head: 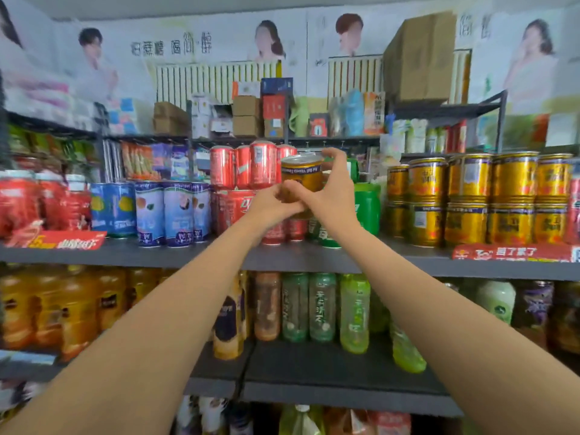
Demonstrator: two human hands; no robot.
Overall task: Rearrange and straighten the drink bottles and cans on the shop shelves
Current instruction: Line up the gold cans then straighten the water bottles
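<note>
While a gold can (302,178) is held up before the stacked red cans (248,171), both hands' grip is closed round it: left hand (272,204) low, right hand (332,189) alongside. Placement among the gold stacks (470,199) seems called for next.

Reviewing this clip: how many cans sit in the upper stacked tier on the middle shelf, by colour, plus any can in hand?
red cans, upper tier: 4
gold cans, upper tier: 5
held gold can, gripped by left hand and right hand: 1
Total: 10
</note>
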